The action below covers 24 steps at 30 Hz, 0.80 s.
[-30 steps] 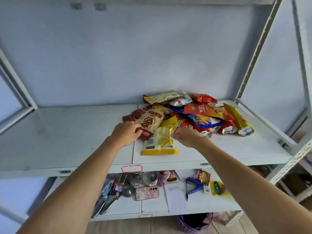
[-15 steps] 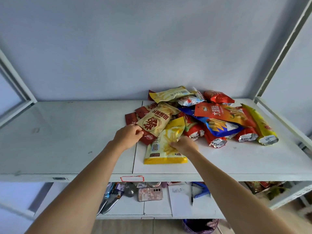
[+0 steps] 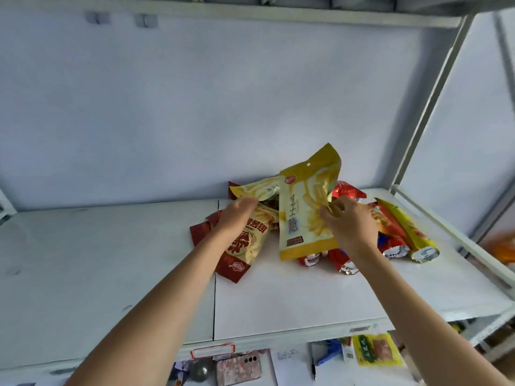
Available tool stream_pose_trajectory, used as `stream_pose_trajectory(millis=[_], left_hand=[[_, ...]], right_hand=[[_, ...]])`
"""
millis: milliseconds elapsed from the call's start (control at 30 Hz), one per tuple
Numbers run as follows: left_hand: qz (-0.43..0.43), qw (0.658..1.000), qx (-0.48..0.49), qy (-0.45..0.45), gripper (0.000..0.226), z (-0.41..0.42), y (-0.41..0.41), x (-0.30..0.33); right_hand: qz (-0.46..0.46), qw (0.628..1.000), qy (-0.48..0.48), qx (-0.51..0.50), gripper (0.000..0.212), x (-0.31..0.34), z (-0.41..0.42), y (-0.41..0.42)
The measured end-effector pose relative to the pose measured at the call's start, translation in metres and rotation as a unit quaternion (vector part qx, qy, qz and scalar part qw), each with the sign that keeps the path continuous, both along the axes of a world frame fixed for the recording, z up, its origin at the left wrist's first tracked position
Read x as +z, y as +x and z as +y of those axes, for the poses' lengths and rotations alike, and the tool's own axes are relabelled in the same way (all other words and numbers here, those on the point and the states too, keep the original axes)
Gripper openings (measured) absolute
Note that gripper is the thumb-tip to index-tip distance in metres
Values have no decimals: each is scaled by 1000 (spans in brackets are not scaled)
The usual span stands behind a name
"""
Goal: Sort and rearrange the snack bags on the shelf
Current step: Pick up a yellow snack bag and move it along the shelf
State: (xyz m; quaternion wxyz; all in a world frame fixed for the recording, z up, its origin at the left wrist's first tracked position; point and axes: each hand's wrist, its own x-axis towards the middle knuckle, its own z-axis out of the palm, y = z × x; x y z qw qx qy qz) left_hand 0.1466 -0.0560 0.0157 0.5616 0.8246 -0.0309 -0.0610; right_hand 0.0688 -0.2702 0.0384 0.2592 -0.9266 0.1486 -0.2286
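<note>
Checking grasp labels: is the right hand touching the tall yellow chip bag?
Touching. Head view: right hand pinches the tall yellow chip bag at its right edge.

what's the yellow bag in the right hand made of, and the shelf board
Yellow bag: looks like thin glossy plastic film; it creases and bends where the right hand pinches it, with a punched hang hole on top. Shelf board: probably white-painted metal, matte and scuffed, two panels meeting at a seam.
</note>
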Motion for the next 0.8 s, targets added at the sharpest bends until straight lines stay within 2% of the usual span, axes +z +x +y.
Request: stream_pose_trajectory(millis=[67, 133, 200, 267, 333, 400, 433, 500, 567, 633, 667, 733, 800], left_hand=[[17, 997, -1, -75, 48, -10, 6, 12], [47, 987, 12, -156, 56, -13, 12, 19], [80, 971, 16, -225, 69, -7, 15, 26], [96, 962, -2, -257, 79, 3, 19, 30], [77, 964, -7, -254, 56, 12, 17, 36], [45, 971, 1, -233, 26, 19, 18, 36], [27, 973, 6, -227, 18, 22, 17, 37], [-9, 974, 23, -224, 15, 24, 16, 39], [-41, 974, 53, -214, 16, 24, 17, 40], [-67, 973, 108, -193, 16, 24, 20, 38], [-70, 970, 139, -185, 16, 24, 22, 38], [-63, 964, 184, -183, 16, 24, 25, 41], [-51, 961, 196, -190, 19, 24, 28, 47]], right_hand=[[-35, 991, 103, 76, 18, 1, 5, 2], [-32, 973, 190, 129, 17, -3, 11, 6], [-16, 956, 245, 159, 19, -8, 16, 12], [-1, 943, 277, 187, 18, -9, 22, 17], [14, 930, 300, 213, 16, -10, 26, 20], [31, 928, 303, 214, 17, -11, 30, 23], [38, 931, 299, 205, 19, -12, 32, 26], [36, 945, 285, 159, 27, -13, 39, 29], [-5, 971, 222, 94, 38, -13, 47, 31], [-71, 985, 134, 77, 45, -9, 59, 29], [-87, 984, 123, 91, 46, -6, 68, 28], [-42, 977, 152, 145, 49, 0, 89, 25], [56, 969, 140, 196, 69, 1, 110, 24]])
